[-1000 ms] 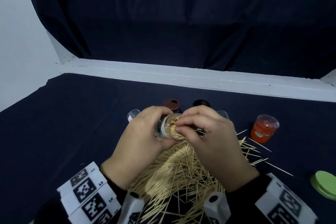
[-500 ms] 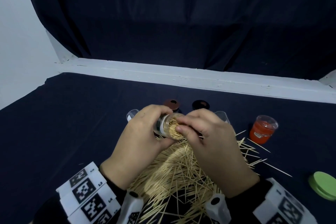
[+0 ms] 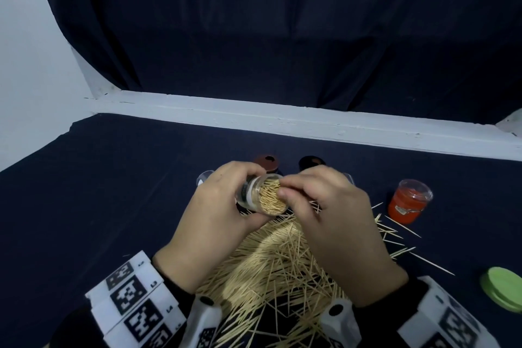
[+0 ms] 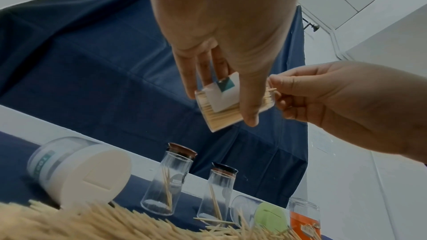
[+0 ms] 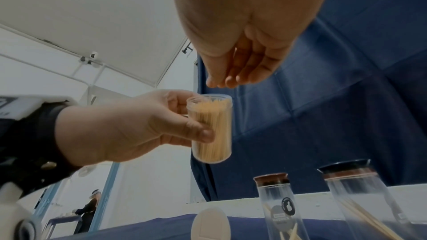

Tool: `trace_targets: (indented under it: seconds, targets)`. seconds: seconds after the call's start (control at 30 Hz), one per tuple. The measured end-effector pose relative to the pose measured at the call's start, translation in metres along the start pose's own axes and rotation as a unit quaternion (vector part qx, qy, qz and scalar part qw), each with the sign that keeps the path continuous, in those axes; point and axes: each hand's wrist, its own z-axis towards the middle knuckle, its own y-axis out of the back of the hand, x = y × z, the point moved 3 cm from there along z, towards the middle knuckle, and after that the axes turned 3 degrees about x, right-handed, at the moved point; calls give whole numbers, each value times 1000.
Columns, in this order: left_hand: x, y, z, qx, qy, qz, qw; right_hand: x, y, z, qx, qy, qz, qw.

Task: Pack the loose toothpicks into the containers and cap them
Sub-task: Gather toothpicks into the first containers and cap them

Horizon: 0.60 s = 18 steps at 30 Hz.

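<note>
Toothpicks fill the clear plastic container (image 3: 264, 196) almost to the rim, and compared with a second ago little has shifted: the left hand (image 3: 214, 223) still wraps its thumb and fingers round the container's body, tipped so the open mouth faces the right hand (image 3: 330, 223). What has changed is small. The right hand's fingertips (image 3: 284, 193), which were pushing into the mouth a second ago, now sit at the rim, pinched together; the left wrist view shows a few toothpick ends (image 4: 272, 90) caught between thumb and forefinger right at the opening. That reads as the last sticks being seated or evened, so this container looks close to ready for its cap.

Most of the work remains. A large loose pile of toothpicks (image 3: 271, 268) lies directly under and behind both hands. Beyond the hands stand two tall glass jars, one with a brown lid (image 4: 169, 178) and one with a black lid (image 4: 218, 187), each holding only a few sticks. Right of the right hand stands an orange container (image 3: 409, 202), and further right and nearer lies a green cap (image 3: 504, 289). Left of the left hand a white-capped container (image 4: 76, 169) lies on its side.
</note>
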Motion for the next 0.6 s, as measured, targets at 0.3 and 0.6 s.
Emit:
trace_targets:
  seconds: [0.3,0.6]
  targets:
    - [1,3,1,-7,0,9,1000,1,-1,-4,42,29,4,999]
    - [-5,-2,-1,15,-25,14,999,-1,2,3,13,12,22,1000]
